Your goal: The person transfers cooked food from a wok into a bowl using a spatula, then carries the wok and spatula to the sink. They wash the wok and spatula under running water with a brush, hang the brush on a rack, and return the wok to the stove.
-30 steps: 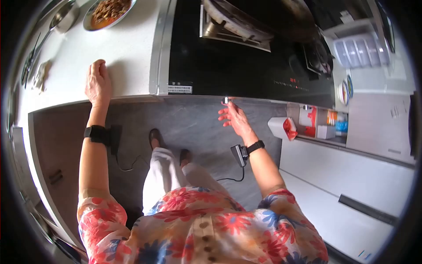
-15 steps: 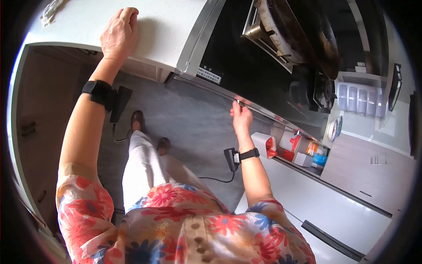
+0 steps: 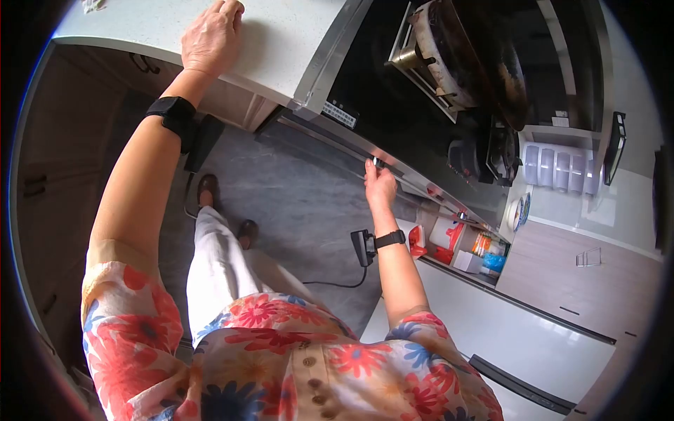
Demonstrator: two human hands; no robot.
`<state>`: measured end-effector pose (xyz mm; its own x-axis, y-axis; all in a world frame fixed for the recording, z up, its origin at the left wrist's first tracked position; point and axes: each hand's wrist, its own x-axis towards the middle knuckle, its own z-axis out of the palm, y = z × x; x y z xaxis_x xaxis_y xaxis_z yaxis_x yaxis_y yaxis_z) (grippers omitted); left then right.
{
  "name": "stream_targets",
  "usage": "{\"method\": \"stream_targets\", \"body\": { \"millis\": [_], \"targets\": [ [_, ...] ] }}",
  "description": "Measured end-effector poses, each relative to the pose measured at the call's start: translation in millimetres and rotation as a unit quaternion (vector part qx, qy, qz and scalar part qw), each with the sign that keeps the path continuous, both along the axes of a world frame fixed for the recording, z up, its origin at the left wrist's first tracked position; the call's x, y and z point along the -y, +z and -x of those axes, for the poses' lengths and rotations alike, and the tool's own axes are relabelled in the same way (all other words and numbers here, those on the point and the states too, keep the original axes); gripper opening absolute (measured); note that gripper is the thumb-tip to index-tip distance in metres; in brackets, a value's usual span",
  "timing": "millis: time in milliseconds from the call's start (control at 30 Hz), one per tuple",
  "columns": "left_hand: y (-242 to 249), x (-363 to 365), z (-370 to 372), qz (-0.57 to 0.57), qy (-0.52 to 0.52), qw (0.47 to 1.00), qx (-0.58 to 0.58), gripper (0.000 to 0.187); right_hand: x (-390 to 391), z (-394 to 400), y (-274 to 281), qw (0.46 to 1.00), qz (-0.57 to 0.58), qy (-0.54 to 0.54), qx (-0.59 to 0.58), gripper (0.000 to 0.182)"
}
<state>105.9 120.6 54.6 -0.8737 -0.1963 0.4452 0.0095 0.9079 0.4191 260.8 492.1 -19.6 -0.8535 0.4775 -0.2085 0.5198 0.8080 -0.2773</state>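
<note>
My left hand (image 3: 210, 41) rests on the white countertop (image 3: 281, 49) near its front edge, fingers curled in and pressed together. Nothing shows in it. At the front panel of the black glass stove (image 3: 358, 77), the thumb and fingers of my right hand (image 3: 380, 188) pinch a small silver knob (image 3: 378, 162). Another knob (image 3: 462, 216) sits farther right on the same panel. A large dark wok (image 3: 477, 59) stands tilted on the stove, above a metal burner stand (image 3: 407, 56). No flame can be seen.
Right of the stove, an open compartment (image 3: 449, 242) holds red, white and blue packages. A clear divided container (image 3: 562, 167) stands behind it. A white appliance (image 3: 533, 316) with a dark handle is at lower right. Grey floor (image 3: 295, 175) lies below, with a black cable (image 3: 344, 285) hanging from my wrist.
The view has shifted a little, so the counter and my left hand appear higher and farther right. My right hand stays at the knob, its fingers slightly turned.
</note>
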Motion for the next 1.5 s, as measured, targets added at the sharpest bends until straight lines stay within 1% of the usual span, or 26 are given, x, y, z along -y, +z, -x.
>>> {"method": "stream_targets", "body": {
  "millis": [67, 100, 167, 200, 267, 300, 367, 600, 667, 700, 767, 900, 967, 1033, 1067, 1100, 1133, 1167, 1233, 1300, 1367, 1433, 1500],
  "targets": [
    [0.9, -0.4, -0.1, 0.003, 0.008, 1.000, 0.022, 0.017, -5.4, -1.3, -11.3, 0.997, 0.034, 0.008, -0.075, 0.046],
    [0.8, -0.2, -0.2, 0.003, 0.008, 1.000, 0.022, 0.017, -9.9, -2.0, -15.8, 0.997, 0.034, 0.008, -0.075, 0.046],
    [0.0, 0.5, -0.2, 0.006, 0.000, 1.000, 0.011, 0.017, -7.2, -1.6, -11.1, 0.993, 0.088, -0.007, -0.074, 0.041],
    [-0.8, 0.1, 0.0, 0.006, 0.000, 1.000, 0.011, 0.017, -5.9, -2.2, -8.7, 0.993, 0.088, -0.008, -0.074, 0.041],
    [-0.9, -0.6, 0.7, 0.007, 0.011, 1.000, 0.014, 0.017, 7.7, -2.0, 9.1, 0.976, 0.196, -0.058, -0.070, 0.038],
    [-0.9, -0.4, 1.0, 0.008, 0.011, 1.000, 0.012, 0.017, 8.6, -2.2, 10.0, 0.976, 0.197, -0.058, -0.071, 0.038],
    [1.2, -0.3, -0.3, 0.004, 0.005, 1.000, 0.017, 0.017, 9.1, -3.1, 11.9, 0.963, 0.248, -0.063, -0.084, 0.037],
    [-1.7, 2.2, 1.6, 0.005, -0.002, 1.000, 0.002, 0.017, 6.7, -3.4, 10.2, 0.961, 0.253, -0.069, -0.086, 0.036],
    [-0.2, 2.5, 1.1, 0.004, -0.007, 1.000, 0.000, 0.016, 6.9, -3.2, 11.1, 0.960, 0.259, -0.073, -0.077, 0.030],
    [0.3, 2.1, 0.7, 0.005, -0.007, 1.000, 0.000, 0.016, 7.3, -3.4, 11.4, 0.960, 0.259, -0.074, -0.078, 0.030],
    [3.1, 0.7, -0.5, 0.001, 0.001, 1.000, 0.012, 0.015, 8.1, -3.7, 12.6, 0.957, 0.268, -0.060, -0.094, 0.036],
    [3.3, 1.0, -0.6, 0.006, -0.004, 1.000, 0.006, 0.014, 7.5, -5.7, 12.1, 0.954, 0.276, -0.062, -0.100, 0.035],
    [9.1, 3.5, -2.7, -0.043, -0.031, 0.996, 0.070, 0.014, 7.7, -5.5, 7.2, 0.943, 0.301, -0.071, -0.124, 0.033],
    [1.3, 5.2, -0.3, -0.034, -0.022, 0.999, 0.022, 0.013, 8.4, -4.6, 7.7, 0.943, 0.305, -0.081, -0.104, 0.030],
    [3.4, 6.5, -0.3, -0.026, -0.025, 0.999, 0.039, 0.013, 7.3, -4.7, 6.5, 0.945, 0.301, -0.087, -0.097, 0.029],
    [6.8, 5.6, -1.4, -0.023, -0.028, 0.998, 0.056, 0.013, 2.3, -5.8, -1.0, 0.936, 0.322, -0.086, -0.110, 0.029],
    [9.2, 3.8, -3.0, -0.051, -0.029, 0.996, 0.071, 0.014, 4.1, -6.1, 2.7, 0.938, 0.318, -0.085, -0.111, 0.029],
    [11.5, 1.5, -4.3, -0.083, -0.032, 0.993, 0.083, 0.014, 4.7, -6.5, 5.9, 0.949, 0.289, -0.076, -0.099, 0.030],
    [15.6, -0.2, -6.2, -0.093, -0.028, 0.990, 0.105, 0.016, 2.1, -6.7, 4.4, 0.950, 0.289, -0.083, -0.088, 0.029],
    [18.0, 1.1, -7.0, -0.100, -0.041, 0.986, 0.127, 0.017, 3.1, -7.6, 6.1, 0.947, 0.296, -0.075, -0.104, 0.029],
    [21.9, 2.4, -8.7, -0.105, -0.056, 0.984, 0.130, 0.018, 1.6, -7.9, 5.5, 0.948, 0.296, -0.075, -0.094, 0.029],
    [23.9, 4.5, -9.2, -0.115, -0.074, 0.982, 0.131, 0.018, -0.3, -7.8, 8.0, 0.945, 0.307, -0.106, -0.047, 0.032],
    [16.8, 7.0, -5.5, -0.125, -0.093, 0.984, 0.092, 0.016, -1.2, -4.9, 11.8, 0.954, 0.277, -0.113, -0.007, 0.038]
  ]
}}
